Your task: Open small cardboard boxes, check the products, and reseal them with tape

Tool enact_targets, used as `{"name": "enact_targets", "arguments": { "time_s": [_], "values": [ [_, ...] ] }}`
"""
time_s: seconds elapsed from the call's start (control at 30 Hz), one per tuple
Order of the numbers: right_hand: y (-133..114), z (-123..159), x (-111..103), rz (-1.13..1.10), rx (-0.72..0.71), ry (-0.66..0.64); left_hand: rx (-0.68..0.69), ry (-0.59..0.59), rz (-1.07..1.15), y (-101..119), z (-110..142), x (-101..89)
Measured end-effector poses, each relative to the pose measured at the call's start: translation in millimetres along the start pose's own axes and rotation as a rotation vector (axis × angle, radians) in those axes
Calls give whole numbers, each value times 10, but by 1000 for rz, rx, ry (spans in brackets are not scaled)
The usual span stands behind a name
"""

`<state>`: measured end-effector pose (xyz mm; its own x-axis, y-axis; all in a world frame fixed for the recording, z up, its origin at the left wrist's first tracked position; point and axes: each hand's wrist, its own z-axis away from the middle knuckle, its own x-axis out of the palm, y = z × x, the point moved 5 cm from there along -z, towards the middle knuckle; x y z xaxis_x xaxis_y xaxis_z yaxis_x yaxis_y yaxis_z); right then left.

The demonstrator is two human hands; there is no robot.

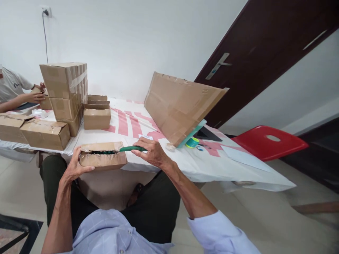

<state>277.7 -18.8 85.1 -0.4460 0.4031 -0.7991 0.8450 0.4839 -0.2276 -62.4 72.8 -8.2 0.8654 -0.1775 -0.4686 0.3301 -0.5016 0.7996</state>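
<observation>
Nearest the camera, the left hand [75,165] is clamped on the left end of a small cardboard box [106,161], which sits at the near edge of the bench [212,164], its top slit open. Apart from it, the right hand [149,151] grips a green-handled tool [129,149], its tip at the slit. Stacked boxes [63,81] stand beyond, toward the left.

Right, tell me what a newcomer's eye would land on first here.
Probably the large slanting cardboard piece on the table before the dark door, then the red chair at the right. Nearest, the left hand grips an open carton and the right hand holds a green tool at its gap.
</observation>
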Motion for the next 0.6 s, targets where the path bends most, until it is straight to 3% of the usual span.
{"name": "enact_targets", "arguments": {
  "time_s": [0.2, 0.4, 0.5, 0.6],
  "values": [
    [-86, -22, -73, 9, -29, -38, 6, -2, 15, 10, 0, -2],
    [-63, -41, 46, 120, -27, -63, 19, 15, -4, -15, -4, -5],
    [38, 11, -11, 184, -4, -48, 27, 19, 10, 2, -13, -11],
    [265, 149, -168, 173, 70, 49, 33, 11, 27, 33, -25, -17]
  ]
}}
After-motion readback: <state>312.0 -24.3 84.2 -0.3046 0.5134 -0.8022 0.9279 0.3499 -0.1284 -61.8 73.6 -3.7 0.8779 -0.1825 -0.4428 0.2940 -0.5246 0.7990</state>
